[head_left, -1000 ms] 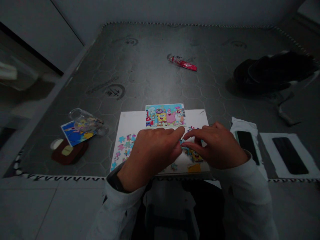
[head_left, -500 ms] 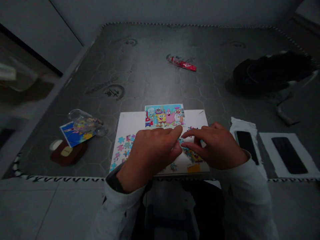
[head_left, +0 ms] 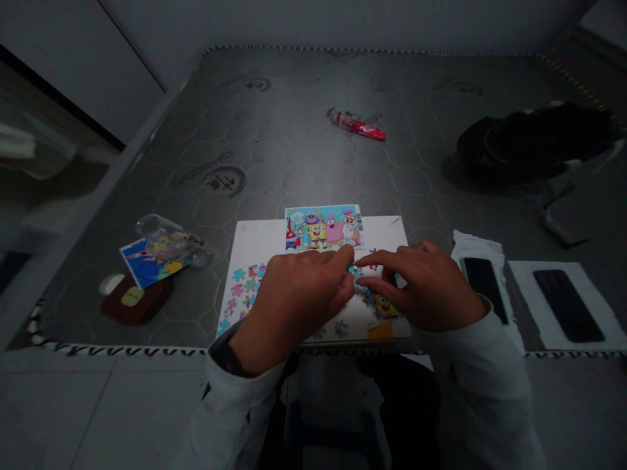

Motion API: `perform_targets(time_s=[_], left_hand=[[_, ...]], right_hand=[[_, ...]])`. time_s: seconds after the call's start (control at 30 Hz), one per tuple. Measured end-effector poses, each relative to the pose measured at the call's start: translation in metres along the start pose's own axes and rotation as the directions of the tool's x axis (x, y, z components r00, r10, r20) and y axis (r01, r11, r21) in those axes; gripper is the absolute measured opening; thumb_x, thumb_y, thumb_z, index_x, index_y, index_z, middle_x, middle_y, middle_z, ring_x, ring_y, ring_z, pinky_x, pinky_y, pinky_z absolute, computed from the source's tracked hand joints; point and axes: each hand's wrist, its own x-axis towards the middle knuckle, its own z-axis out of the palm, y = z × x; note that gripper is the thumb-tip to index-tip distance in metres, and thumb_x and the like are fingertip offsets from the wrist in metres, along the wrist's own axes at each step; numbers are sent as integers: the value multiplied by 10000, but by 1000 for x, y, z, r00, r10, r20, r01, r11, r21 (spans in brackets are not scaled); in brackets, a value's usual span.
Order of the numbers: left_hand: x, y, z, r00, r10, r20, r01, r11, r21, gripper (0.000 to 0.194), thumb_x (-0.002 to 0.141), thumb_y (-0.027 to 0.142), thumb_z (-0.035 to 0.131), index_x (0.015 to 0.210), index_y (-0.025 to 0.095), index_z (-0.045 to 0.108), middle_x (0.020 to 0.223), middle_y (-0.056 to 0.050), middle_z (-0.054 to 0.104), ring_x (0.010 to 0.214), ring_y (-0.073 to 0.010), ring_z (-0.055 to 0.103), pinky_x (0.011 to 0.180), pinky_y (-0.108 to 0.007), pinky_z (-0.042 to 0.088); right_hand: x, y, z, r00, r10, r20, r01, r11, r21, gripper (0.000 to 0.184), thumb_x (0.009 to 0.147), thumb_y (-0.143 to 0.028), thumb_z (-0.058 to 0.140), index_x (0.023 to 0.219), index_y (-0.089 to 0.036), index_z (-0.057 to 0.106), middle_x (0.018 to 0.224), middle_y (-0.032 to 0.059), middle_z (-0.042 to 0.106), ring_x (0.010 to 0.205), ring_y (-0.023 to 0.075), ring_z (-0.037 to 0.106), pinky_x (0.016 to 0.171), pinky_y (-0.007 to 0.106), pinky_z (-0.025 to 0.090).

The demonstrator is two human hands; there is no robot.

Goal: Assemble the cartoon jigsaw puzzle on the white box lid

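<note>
A white board [head_left: 379, 235] lies at the near edge of the mat, with a small printed cartoon picture card [head_left: 323, 228] at its far edge. Loose jigsaw pieces [head_left: 242, 294] in blue and pink are scattered on its left part. My left hand [head_left: 294, 307] rests over the board, its index fingertip touching a cluster of jigsaw pieces [head_left: 377, 303]. My right hand [head_left: 421, 287] faces it, thumb and index finger closing on a small piece there. The hands hide much of the pieces between them.
A hexagon-patterned grey mat [head_left: 294, 163] with a zigzag border carries a red tube [head_left: 357, 125], a black bag [head_left: 533, 143], a picture card under clear plastic [head_left: 159, 251], a brown pouch [head_left: 134, 300], and dark phones on white paper [head_left: 563, 303].
Both hands stay at the same spot on the board, with only slight finger shifts. The whole view has moved a little.
</note>
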Motion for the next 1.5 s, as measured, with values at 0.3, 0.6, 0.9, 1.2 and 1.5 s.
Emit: perform_targets(time_s=[0.3,0.6,0.9,1.2,1.5], left_hand=[[0,0,3,1000,21,8,-21,999,-35,117,929,327,580,998,249,634,831,19,760,723,-199,702,533,-258,317],[0,-1,1,999,43,-3,-44,998,-45,106,928,315,602,1001,247,639,833,19,753,721,-189,693,537,-255,309],[-1,-2,2,999,33,-3,-34,999,-25,147,916,357,632,997,236,648,824,5,754,713,-200,693,524,-271,313],[0,-2,2,1000,19,4,-19,1000,-8,189,946,406,578,995,235,643,841,4,759,729,-212,705,512,-271,283],[0,0,2,1000,27,-7,-28,999,-31,131,931,329,585,1019,254,646,826,25,753,727,-190,707,527,-265,325]], right_hand=[[-2,1,2,1000,-1,-14,0,999,-45,168,923,-405,644,989,-258,692,703,-11,712,649,165,615,700,308,282],[-2,2,2,1000,-2,-22,1,998,-66,166,906,-395,671,1004,-261,682,688,-21,706,635,163,611,694,306,284],[-3,4,2,999,35,-5,-35,995,-97,198,914,-409,653,1033,-258,700,712,-10,720,635,166,618,680,312,283],[-3,2,1,999,38,-5,-38,993,-112,236,945,-427,603,1093,-264,689,712,-6,722,649,164,621,686,312,289],[-2,1,1,1000,6,-14,-7,998,-62,193,932,-430,624,997,-257,677,678,-19,700,624,152,598,688,305,277]])
